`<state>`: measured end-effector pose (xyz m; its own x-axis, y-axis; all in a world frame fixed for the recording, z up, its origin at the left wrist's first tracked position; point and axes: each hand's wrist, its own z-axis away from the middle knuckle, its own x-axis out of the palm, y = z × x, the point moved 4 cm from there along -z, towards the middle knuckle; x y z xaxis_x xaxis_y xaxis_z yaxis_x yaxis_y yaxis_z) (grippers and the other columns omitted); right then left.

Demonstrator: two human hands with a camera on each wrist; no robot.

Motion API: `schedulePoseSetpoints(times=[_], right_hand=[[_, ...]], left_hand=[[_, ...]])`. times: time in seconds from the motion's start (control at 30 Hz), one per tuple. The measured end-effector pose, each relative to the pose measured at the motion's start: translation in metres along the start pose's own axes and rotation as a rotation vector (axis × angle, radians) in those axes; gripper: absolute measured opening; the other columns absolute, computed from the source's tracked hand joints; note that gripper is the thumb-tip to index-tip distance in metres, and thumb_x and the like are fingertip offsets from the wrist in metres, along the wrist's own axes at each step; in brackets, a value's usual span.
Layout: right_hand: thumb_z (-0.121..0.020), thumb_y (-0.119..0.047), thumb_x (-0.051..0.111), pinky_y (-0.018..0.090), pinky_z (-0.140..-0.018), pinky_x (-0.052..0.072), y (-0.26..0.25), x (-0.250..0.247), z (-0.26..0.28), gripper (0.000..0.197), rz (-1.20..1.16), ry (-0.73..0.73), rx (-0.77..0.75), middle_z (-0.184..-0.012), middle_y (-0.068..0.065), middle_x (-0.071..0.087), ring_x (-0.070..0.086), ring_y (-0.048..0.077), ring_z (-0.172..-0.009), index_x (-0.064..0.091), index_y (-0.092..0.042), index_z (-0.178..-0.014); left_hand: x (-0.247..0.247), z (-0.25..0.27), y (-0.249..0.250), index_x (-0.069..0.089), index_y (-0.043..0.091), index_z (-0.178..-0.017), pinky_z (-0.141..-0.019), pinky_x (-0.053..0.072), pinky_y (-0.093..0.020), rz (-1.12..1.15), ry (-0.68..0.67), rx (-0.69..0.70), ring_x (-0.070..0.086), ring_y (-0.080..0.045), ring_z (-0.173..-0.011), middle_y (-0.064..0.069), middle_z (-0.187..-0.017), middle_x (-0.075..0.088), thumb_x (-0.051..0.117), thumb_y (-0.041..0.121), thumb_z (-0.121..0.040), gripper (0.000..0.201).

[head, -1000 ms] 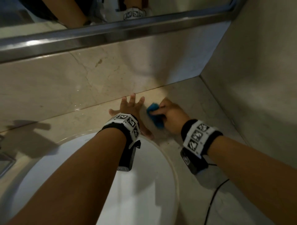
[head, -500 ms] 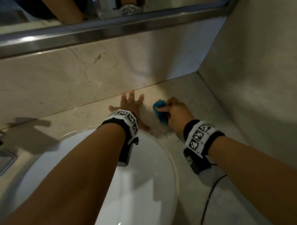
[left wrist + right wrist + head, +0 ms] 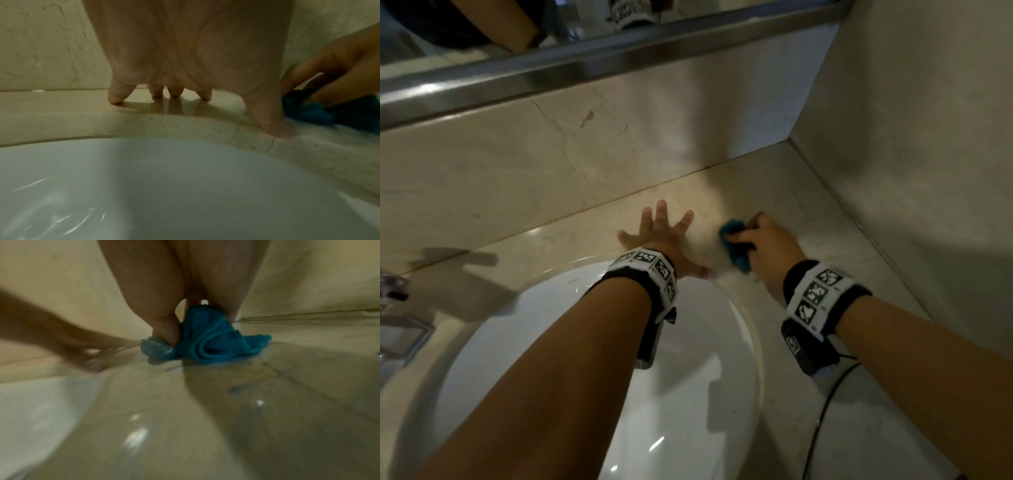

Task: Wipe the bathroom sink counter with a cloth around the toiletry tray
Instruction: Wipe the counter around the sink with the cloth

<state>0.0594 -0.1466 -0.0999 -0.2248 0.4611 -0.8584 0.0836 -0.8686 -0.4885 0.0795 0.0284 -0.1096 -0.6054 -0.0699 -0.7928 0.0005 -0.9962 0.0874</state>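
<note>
Beige marble surface (image 3: 822,219), glossy, runs into the back-right corner. White sink basin (image 3: 688,377) set into it. On it: bunched blue cloth (image 3: 734,246) near the basin rim, left hand (image 3: 664,240) flat just beside it, black cable (image 3: 822,421) at front right.

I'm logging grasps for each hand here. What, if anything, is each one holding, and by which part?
The right hand grips the bunched blue cloth by its gathered top. The left hand holds nothing, spread flat on the counter.
</note>
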Motion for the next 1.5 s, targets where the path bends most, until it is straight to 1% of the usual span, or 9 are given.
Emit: schedulePoseSetpoints(times=[0.17, 0.33, 0.43, 0.53, 0.67, 0.87, 1.17, 1.33, 1.5], right_hand=[[-0.091, -0.003, 0.044, 0.028, -0.087, 0.035, -0.007, 0.006, 0.028, 0.042, 0.055, -0.19, -0.088, -0.121, 0.008, 0.05, 0.047, 0.026, -0.109, 0.062, -0.027, -0.12], [-0.09, -0.003, 0.053, 0.012, -0.079, 0.029, 0.038, -0.019, 0.002, 0.033, -0.029, 0.029, 0.096, -0.114, 0.012, 0.05, 0.053, 0.029, -0.105, 0.064, -0.016, -0.118], [-0.088, -0.003, 0.057, 0.004, -0.069, 0.028, 0.028, -0.013, 0.009, 0.033, -0.031, -0.007, 0.077, -0.103, 0.005, 0.045, 0.051, 0.024, -0.096, 0.064, -0.015, -0.118], [-0.089, -0.009, 0.056, 0.007, -0.067, 0.031, 0.003, -0.005, 0.03, 0.029, -0.056, -0.111, -0.002, -0.099, -0.001, 0.042, 0.044, 0.014, -0.089, 0.063, -0.011, -0.117], [-0.091, -0.007, 0.048, 0.019, -0.079, 0.028, 0.001, -0.004, 0.038, 0.039, 0.053, -0.221, -0.062, -0.112, 0.001, 0.045, 0.046, 0.019, -0.1, 0.062, -0.028, -0.121], [-0.089, -0.002, 0.054, 0.008, -0.069, 0.026, 0.027, -0.018, 0.013, 0.036, -0.009, -0.049, 0.082, -0.104, 0.007, 0.043, 0.05, 0.027, -0.102, 0.062, -0.016, -0.121], [-0.085, -0.004, 0.058, 0.014, -0.081, 0.029, 0.007, -0.006, 0.052, 0.032, 0.139, -0.405, -0.301, -0.112, -0.004, 0.05, 0.047, 0.014, -0.1, 0.072, -0.026, -0.102], [-0.09, -0.009, 0.055, 0.011, -0.077, 0.03, 0.043, -0.026, 0.006, 0.031, -0.059, -0.018, 0.07, -0.111, 0.005, 0.051, 0.053, 0.022, -0.105, 0.064, -0.016, -0.119], [-0.088, -0.016, 0.058, 0.026, -0.098, 0.036, 0.032, -0.015, 0.013, 0.041, 0.07, -0.002, 0.04, -0.125, 0.008, 0.046, 0.047, 0.028, -0.112, 0.056, -0.023, -0.129]], left_hand=[[-0.006, 0.001, 0.005, -0.009, 0.046, -0.146, -0.106, 0.008, -0.072, 0.041, -0.011, -0.003, -0.018, -0.029, -0.144, 0.001, -0.155, -0.027, 0.073, 0.077, -0.046, 0.133], [-0.006, 0.0, 0.003, -0.009, 0.047, -0.145, -0.106, 0.009, -0.072, 0.049, -0.013, 0.004, -0.019, -0.03, -0.144, 0.001, -0.155, -0.026, 0.074, 0.074, -0.049, 0.13], [-0.007, -0.002, 0.004, -0.008, 0.048, -0.145, -0.105, 0.01, -0.073, 0.051, -0.008, 0.002, -0.018, -0.031, -0.144, 0.001, -0.156, -0.025, 0.075, 0.075, -0.046, 0.132], [-0.008, -0.003, 0.005, -0.008, 0.048, -0.145, -0.104, 0.011, -0.073, 0.052, -0.005, -0.001, -0.017, -0.032, -0.144, 0.001, -0.156, -0.025, 0.075, 0.076, -0.044, 0.134], [-0.007, -0.003, 0.004, -0.009, 0.048, -0.145, -0.105, 0.011, -0.072, 0.046, -0.007, -0.006, -0.018, -0.031, -0.144, 0.002, -0.155, -0.026, 0.075, 0.075, -0.046, 0.133], [-0.005, -0.004, 0.003, -0.009, 0.048, -0.145, -0.105, 0.01, -0.073, 0.043, -0.005, -0.002, -0.018, -0.031, -0.144, 0.002, -0.155, -0.026, 0.075, 0.074, -0.047, 0.132], [-0.006, -0.006, 0.003, -0.009, 0.049, -0.144, -0.105, 0.011, -0.073, 0.043, 0.006, 0.003, -0.018, -0.03, -0.144, 0.003, -0.155, -0.025, 0.076, 0.073, -0.046, 0.132], [-0.006, -0.005, 0.002, -0.01, 0.05, -0.144, -0.105, 0.009, -0.073, 0.055, -0.007, 0.004, -0.019, -0.03, -0.144, 0.003, -0.155, -0.026, 0.076, 0.073, -0.046, 0.132], [-0.013, 0.0, 0.011, 0.003, 0.045, -0.146, -0.103, 0.017, -0.073, 0.017, 0.019, 0.008, -0.01, -0.033, -0.144, 0.0, -0.155, -0.012, 0.078, 0.071, -0.046, 0.127]])
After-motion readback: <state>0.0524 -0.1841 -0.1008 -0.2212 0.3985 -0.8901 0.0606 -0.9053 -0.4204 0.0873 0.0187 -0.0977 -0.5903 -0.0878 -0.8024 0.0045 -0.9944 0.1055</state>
